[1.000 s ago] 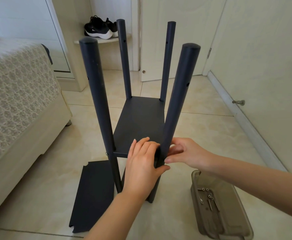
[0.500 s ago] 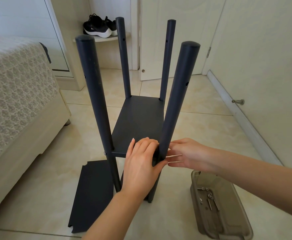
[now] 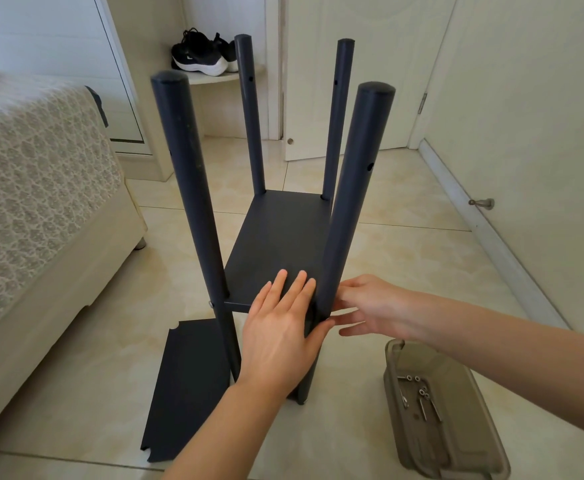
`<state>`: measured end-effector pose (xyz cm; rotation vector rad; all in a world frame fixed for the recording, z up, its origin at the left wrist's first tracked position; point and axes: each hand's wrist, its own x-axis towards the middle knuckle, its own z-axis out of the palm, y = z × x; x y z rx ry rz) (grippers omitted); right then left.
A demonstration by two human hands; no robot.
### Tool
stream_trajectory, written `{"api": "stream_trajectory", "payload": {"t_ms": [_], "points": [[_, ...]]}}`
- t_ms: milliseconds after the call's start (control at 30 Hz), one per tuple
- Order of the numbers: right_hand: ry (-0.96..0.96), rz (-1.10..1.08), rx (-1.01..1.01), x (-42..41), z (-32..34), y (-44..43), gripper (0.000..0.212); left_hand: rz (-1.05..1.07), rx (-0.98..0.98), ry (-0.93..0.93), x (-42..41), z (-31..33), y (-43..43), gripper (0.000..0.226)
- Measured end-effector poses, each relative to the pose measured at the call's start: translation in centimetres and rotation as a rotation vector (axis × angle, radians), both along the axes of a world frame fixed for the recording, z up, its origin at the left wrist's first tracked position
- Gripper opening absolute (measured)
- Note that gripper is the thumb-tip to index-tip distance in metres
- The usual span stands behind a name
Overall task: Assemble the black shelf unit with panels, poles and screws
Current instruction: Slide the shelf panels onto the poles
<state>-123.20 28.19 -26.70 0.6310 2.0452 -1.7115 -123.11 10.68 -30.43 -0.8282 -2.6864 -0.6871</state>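
Fingers (image 3: 295,291) of the left hand (image 3: 280,337) are pressing straight and flat on the panel (image 3: 276,237) at lower centre, likely steadying it against the near pole (image 3: 354,195), while the right hand (image 3: 370,306), fingers loosely extended, is bracing that pole.

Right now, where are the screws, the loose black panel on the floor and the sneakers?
screws (image 3: 422,392), head view, on one screw's head.
loose black panel (image 3: 188,389), head view, middle of its flat face.
sneakers (image 3: 197,55), head view, black upper of the nearer shoe.
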Motion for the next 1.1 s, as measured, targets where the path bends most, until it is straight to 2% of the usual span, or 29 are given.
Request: {"api": "stream_trajectory", "payload": {"t_ms": [300, 467, 667, 867, 1033, 1100], "points": [[0.025, 0.048, -0.171, 1.1, 0.3, 2.5, 0.026, 0.002, -0.046, 0.032, 0.0, -0.2, 0.0, 0.072], [0.004, 0.033, -0.141, 2.6, -0.1, 4.8, 0.033, 0.022, -0.082, 0.043, 0.0, -0.5, 0.0, 0.066], [-0.03, 0.027, -0.08, 4.6, -1.3, 7.9, 0.027, 0.048, -0.098, 0.078, -0.1, -0.9, 0.2, 0.059], [-0.117, 0.041, 0.043, 7.1, -5.1, 10.9, 0.02, 0.062, -0.098, 0.118, -0.3, -1.6, 0.2, 0.061], [-0.173, 0.08, 0.231, 9.4, -10.8, 12.9, 0.006, 0.081, -0.1, 0.163, -0.6, -2.1, 0.2, 0.06], [-0.183, 0.136, 0.353, 10.0, -13.3, 13.7, 0.009, 0.092, -0.094, 0.186, -0.6, -2.3, 0.3, 0.058]]}}
